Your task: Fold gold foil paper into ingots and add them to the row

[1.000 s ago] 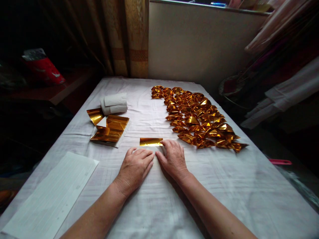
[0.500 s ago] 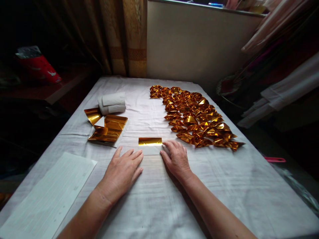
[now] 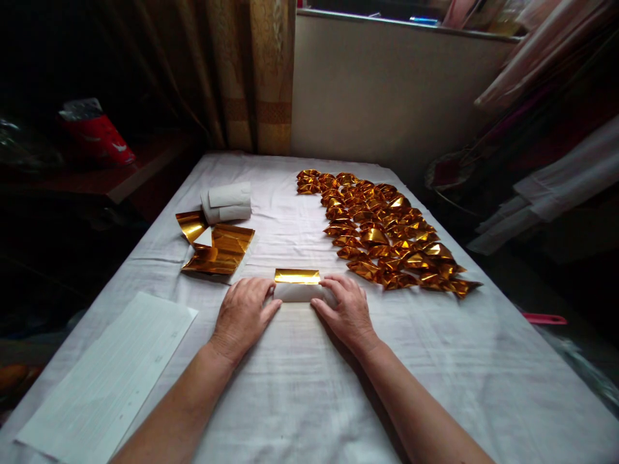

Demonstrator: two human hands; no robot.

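Observation:
A small piece of gold foil paper (image 3: pixel 296 294) lies crosswise in front of me, its gold face showing along the far strip and its white back along the near part. The white part looks slightly raised. My left hand (image 3: pixel 245 316) grips the left end between thumb and fingers. At the opposite end, my right hand (image 3: pixel 347 312) holds the paper the same way, thumb on the near side. Right of my hands lie rows of folded gold foil pieces (image 3: pixel 374 235). To the left is a loose stack of gold foil sheets (image 3: pixel 225 248).
A roll of white paper (image 3: pixel 227 201) sits behind the foil sheets. A lined white sheet (image 3: pixel 111 380) lies at the left edge of the white-covered table (image 3: pixel 300 386). A red container (image 3: pixel 99 138) stands on a side surface; clothes (image 3: pixel 570 174) hang at right.
My left hand has moved from lying flat beside the paper to gripping its left end. The paper's near white part has risen a little. The whole view has shifted slightly.

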